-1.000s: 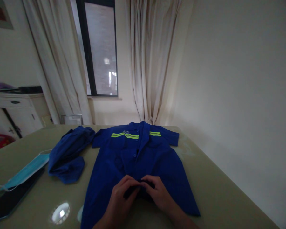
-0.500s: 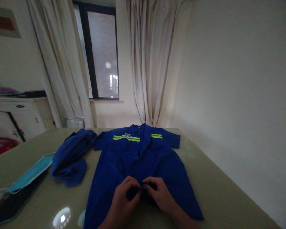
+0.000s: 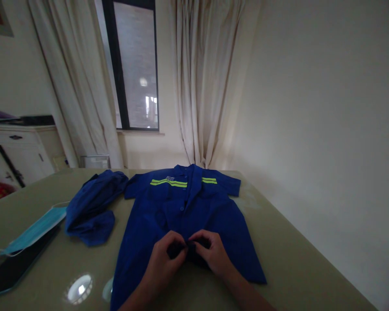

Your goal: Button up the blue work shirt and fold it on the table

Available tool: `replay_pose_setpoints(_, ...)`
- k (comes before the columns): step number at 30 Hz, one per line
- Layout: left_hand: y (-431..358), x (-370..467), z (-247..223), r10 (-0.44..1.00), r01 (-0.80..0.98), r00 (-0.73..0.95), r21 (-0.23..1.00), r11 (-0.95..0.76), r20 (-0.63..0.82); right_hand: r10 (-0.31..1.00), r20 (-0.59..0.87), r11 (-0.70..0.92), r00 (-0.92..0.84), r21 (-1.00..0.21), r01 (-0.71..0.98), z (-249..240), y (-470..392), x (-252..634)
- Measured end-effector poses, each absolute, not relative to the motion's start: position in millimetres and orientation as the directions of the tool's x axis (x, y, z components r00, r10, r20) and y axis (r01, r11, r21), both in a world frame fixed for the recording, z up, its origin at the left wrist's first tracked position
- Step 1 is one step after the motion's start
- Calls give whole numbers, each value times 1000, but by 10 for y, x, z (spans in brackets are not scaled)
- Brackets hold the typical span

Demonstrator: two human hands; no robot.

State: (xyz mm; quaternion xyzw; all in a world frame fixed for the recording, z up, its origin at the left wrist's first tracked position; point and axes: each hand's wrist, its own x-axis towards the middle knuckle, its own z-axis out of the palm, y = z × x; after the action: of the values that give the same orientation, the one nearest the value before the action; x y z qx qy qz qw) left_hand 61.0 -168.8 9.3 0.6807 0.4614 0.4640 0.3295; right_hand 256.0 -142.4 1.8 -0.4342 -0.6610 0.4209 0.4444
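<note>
shirt (image 3: 210, 220), blue, short-sleeved, yellow-green striped

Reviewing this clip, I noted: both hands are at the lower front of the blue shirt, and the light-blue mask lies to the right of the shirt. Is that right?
Not quite: the side given for the light-blue mask is wrong. The head view shows it to the left of the blue shirt. Both hands, left and right, are at the shirt's lower front, as noted.
</note>
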Motion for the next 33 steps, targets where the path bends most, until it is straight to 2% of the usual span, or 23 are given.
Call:
replay_pose_setpoints(7,-1675,607,67,941,306,121,889,-339,317,889,324,389,-323,-907,161,102,-1499,2537)
replay_pose_setpoints(15,-1612,505,65,952,249,181,925,-287,247,936,250,306,-250,-926,222,63,-1469,2511)
replay_pose_setpoints(21,-1588,472,72,974,242,127,947,-212,185,960,184,246,-211,-914,322,78,-1480,2482)
replay_pose_setpoints(33,-1552,426,77,964,168,219,968,-187,148,936,184,279,-300,-907,316,78,-1494,2513)
